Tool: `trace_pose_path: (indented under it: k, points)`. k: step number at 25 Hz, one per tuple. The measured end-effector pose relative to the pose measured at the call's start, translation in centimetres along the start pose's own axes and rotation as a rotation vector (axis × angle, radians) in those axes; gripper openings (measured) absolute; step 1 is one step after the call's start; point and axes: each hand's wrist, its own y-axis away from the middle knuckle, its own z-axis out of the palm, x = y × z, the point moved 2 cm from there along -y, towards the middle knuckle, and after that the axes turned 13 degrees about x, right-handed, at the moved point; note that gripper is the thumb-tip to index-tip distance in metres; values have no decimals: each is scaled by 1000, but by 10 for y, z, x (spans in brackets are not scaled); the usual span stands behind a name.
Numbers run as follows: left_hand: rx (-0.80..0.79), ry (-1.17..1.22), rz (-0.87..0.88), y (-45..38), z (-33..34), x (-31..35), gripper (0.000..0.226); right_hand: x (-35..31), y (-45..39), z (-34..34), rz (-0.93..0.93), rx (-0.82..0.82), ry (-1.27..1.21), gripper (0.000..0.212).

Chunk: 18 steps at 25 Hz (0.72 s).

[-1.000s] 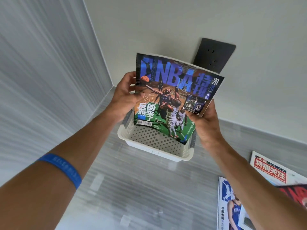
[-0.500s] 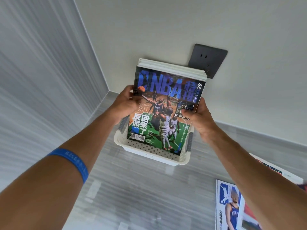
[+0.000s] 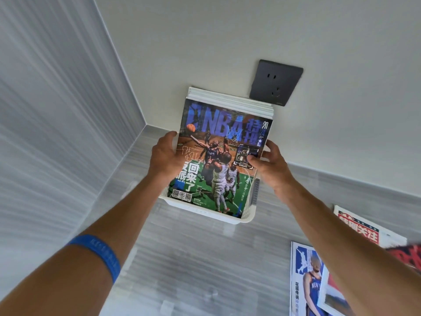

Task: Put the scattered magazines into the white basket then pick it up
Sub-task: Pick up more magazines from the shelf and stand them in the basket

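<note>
A blue and green NBA magazine stands almost upright inside the white basket, leaning against a stack of several other magazines behind it. My left hand grips its left edge and my right hand grips its right edge, thumb on the cover. The basket sits on the grey floor near the wall corner; most of it is hidden by the magazine. Three more magazines lie on the floor at the lower right: a white one with a player, a red-titled one, and a red and black one.
A dark wall socket is on the white wall just above the basket. A ribbed grey wall runs along the left. A blue wristband is on my left forearm. Grey floor lies between me and the basket.
Both hands have lowered the NBA magazine down into the basket, so its bottom edge now sits inside against the stack. The view has shifted slightly.
</note>
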Motion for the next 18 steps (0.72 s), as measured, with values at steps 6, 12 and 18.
trace_pose_path:
  k: [6, 12, 18]
  points:
    - [58, 153, 408, 166, 35, 34, 63, 66, 125, -93, 18, 255, 110, 60]
    - [-410, 37, 296, 327, 101, 40, 67, 155, 251, -239, 105, 349, 481, 54]
    - [-544, -308, 158, 389, 141, 31, 75, 188, 274, -286, -51, 119, 934, 67]
